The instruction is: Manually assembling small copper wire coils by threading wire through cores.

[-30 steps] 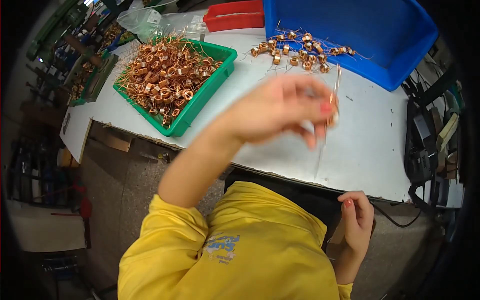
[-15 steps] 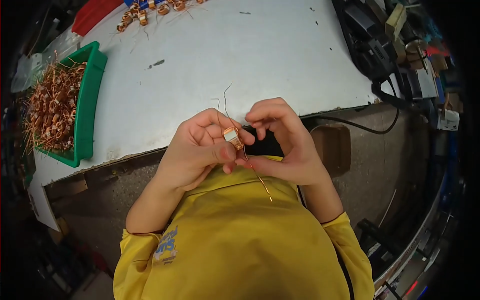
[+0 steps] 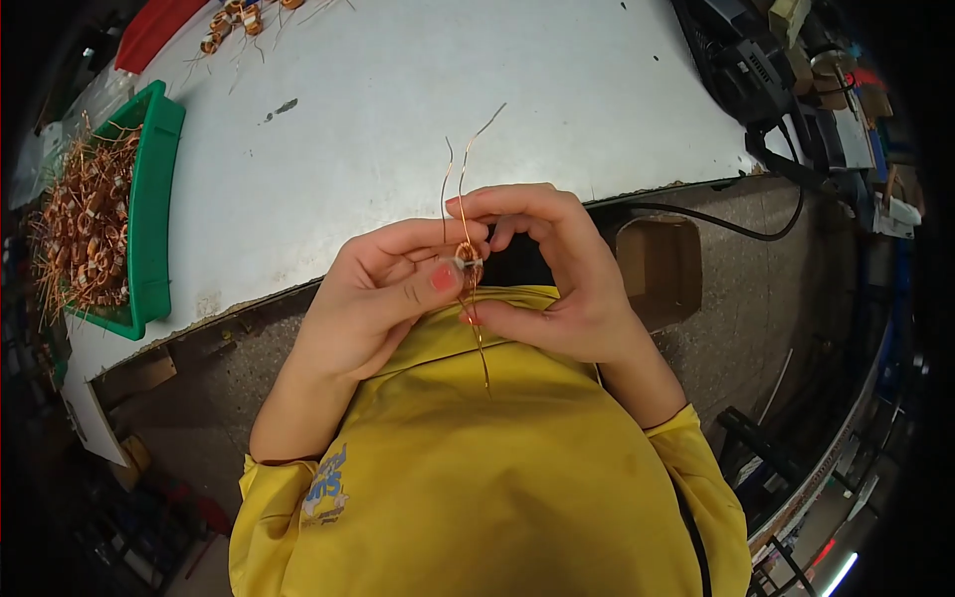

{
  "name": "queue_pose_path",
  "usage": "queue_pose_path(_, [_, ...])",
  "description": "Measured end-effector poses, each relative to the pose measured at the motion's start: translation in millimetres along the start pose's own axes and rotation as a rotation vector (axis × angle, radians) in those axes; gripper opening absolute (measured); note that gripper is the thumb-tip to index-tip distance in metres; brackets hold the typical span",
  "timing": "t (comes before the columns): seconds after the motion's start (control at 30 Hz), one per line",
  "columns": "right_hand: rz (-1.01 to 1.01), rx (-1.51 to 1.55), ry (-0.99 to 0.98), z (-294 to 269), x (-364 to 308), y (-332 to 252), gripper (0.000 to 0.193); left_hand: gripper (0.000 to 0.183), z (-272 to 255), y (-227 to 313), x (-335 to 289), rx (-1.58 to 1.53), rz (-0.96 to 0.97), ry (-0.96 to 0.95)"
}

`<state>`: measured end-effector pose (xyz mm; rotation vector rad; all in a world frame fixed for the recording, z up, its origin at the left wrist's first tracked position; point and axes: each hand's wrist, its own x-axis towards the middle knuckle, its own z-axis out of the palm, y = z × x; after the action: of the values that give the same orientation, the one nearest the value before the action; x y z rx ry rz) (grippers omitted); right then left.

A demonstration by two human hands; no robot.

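Over the front of my yellow top, my left hand is closed, pinching a small copper-wire coil between thumb and fingers. Two thin wire ends rise from the coil, and more copper wire hangs down below it. My right hand is curved beside the coil with forefinger and thumb spread apart. Its forefinger tip is at the upper wire, its thumb tip at the lower wire; whether they press on the wires is hard to tell. The fingers of my left hand hide part of the coil.
A green tray full of similar copper coils stands on the white table at left. More coils lie at the far left, near a red bin. Black equipment with a cable is at right. A brown box sits below the table edge.
The coil has been turned, so its wires now stand more upright. My right forefinger and thumb have come closer to the wires. The view has shifted slightly.
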<state>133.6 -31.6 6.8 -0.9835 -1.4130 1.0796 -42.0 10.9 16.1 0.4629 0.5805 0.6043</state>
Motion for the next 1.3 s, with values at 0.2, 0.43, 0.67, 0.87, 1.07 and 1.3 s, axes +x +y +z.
queue_pose_path(0.2, [-0.013, -0.151, -0.015, -4.4, -2.6, -6.7, 0.061, 0.033, 2.1, -0.8, -1.4, 0.147, 0.078, -0.125])
queue_pose_path(0.43, [-0.098, -0.548, -0.031, -7.8, -4.7, -22.0, 0.061, 0.031, 10.6, -2.0, -3.0, 0.351, 0.247, 0.004])
queue_pose_path(0.67, [0.044, -0.254, 0.082, -5.8, -8.6, -10.7, 0.059, 0.032, -5.2, -7.8, 0.4, -0.111, -0.015, -0.087])
queue_pose_path(0.87, [-0.039, -0.207, 0.015, 5.1, -3.9, -0.6, 0.06, 0.029, -14.2, -16.8, -1.6, -0.162, -0.015, -0.148])
queue_pose_path(1.07, [-0.056, -0.039, 0.032, 9.5, -6.0, 6.5, 0.058, 0.026, -19.0, -20.4, -1.0, -0.133, -0.028, -0.124])
queue_pose_path(1.3, [-0.172, 0.062, -0.104, 2.1, -6.2, 22.1, 0.069, 0.027, -23.6, -27.4, 2.8, -0.132, -0.034, -0.169])
